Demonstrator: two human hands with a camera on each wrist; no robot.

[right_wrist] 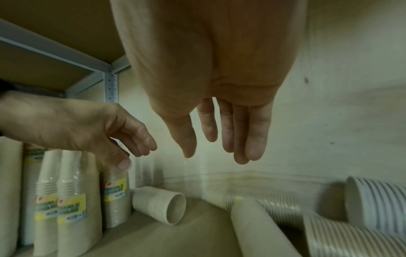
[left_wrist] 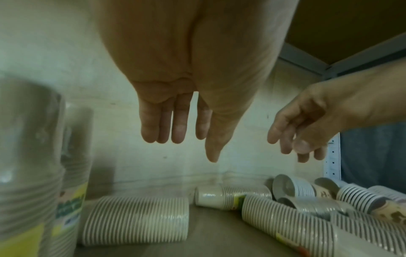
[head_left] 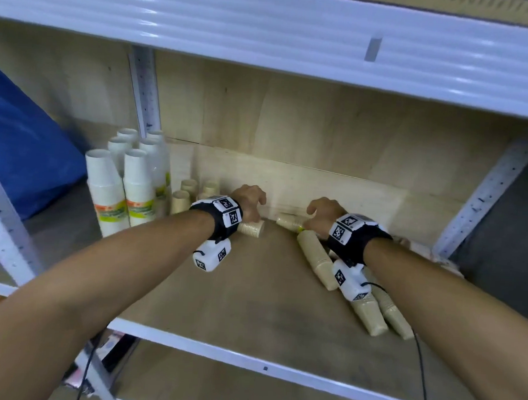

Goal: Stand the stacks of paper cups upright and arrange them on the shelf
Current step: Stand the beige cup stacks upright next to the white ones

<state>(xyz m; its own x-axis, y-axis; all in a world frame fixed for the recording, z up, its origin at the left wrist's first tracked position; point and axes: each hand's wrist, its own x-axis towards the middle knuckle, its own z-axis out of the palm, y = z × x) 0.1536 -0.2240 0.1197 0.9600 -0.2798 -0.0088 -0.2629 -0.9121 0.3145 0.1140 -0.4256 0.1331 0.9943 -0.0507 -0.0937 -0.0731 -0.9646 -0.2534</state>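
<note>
Both hands hang with relaxed fingers over the back of the wooden shelf (head_left: 251, 294) and hold nothing. My left hand (head_left: 252, 200) (left_wrist: 182, 135) hovers above a short beige cup stack (head_left: 251, 228) (left_wrist: 136, 220) (right_wrist: 160, 207) lying on its side. My right hand (head_left: 320, 210) (right_wrist: 219, 144) is above another lying stack (head_left: 287, 222) (left_wrist: 232, 198), apart from it. A long beige stack (head_left: 316, 259) lies slanted under my right wrist, with two more stacks (head_left: 369, 317) nearer the front edge. Tall white wrapped stacks (head_left: 107, 191) (right_wrist: 70, 200) stand upright at the left.
Small beige stacks (head_left: 185, 197) stand upright behind my left wrist. More lying stacks (left_wrist: 356, 196) pile up in the right back corner. A metal upright (head_left: 144, 92) and the shelf above (head_left: 265, 31) bound the bay. A blue bag (head_left: 24, 144) sits at far left.
</note>
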